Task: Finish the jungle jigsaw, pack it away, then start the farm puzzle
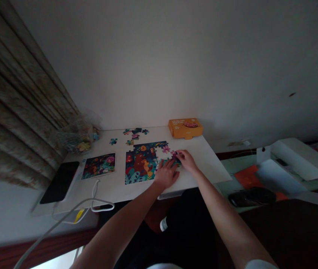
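Observation:
A partly joined jigsaw puzzle [140,164] lies on the white table [209,157], with a white gap in its upper right part. My left hand [166,173] rests on the puzzle's lower right part, fingers spread and holding nothing. At the right edge my right hand [186,160] pinches a dark purple puzzle piece [175,154], its fingertips partly hiding it. Several loose pieces [135,136] are scattered behind the puzzle, and a single teal piece [113,141] lies to their left. A printed reference picture [99,165] is on the left.
An orange puzzle box [185,128] stands at the back right. A dark tablet [59,182] and a white cable [94,200] are at the left front. Crumpled clear plastic [76,136] sits by the curtain. An open white box [287,173] is beyond the table's right side.

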Tool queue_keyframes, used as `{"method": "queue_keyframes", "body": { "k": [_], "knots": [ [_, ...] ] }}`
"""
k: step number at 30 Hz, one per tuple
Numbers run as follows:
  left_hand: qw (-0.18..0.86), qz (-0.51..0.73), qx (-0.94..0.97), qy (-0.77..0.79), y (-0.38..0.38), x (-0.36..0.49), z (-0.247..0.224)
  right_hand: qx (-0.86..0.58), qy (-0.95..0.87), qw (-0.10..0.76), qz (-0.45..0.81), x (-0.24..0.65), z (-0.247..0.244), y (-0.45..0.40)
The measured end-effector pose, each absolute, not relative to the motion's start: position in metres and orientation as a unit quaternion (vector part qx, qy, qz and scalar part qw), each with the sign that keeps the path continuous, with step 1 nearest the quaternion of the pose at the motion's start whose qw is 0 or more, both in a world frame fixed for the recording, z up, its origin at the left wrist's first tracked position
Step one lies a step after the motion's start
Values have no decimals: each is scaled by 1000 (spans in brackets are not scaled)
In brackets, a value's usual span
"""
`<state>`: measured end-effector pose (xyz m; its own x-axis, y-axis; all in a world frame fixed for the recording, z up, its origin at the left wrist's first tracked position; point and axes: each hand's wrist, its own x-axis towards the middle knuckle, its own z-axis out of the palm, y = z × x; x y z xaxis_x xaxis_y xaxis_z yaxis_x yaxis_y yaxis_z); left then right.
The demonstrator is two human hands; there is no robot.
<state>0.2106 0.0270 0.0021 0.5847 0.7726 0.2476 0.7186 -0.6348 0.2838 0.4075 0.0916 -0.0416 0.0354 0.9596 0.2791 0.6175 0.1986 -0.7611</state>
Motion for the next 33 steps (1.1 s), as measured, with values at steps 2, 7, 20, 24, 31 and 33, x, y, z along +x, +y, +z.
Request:
{"method": "queue_keyframes", "body": {
  "k": [2, 7, 20, 24, 31, 33],
  "knots": [
    [75, 183, 887, 417, 27, 211, 0, -592, -667, 415, 181, 403, -44, 78],
    [65, 212, 882, 417, 29, 212, -2, -612, -685, 382, 105, 388, -41, 50],
    [65, 252, 877, 404, 26, 190, 19, -634, -729, 258, 22, 370, -13, 40],
    [55, 257, 847, 461, 72, 152, 33, -642, -724, 250, 18, 368, -12, 40],
    [51, 114, 753, 645, 188, 61, 47, -645, -721, 252, 20, 368, -14, 42],
    [66, 86, 749, 654, 209, 47, 43, -648, -719, 251, 25, 368, -14, 42]
  ]
}}
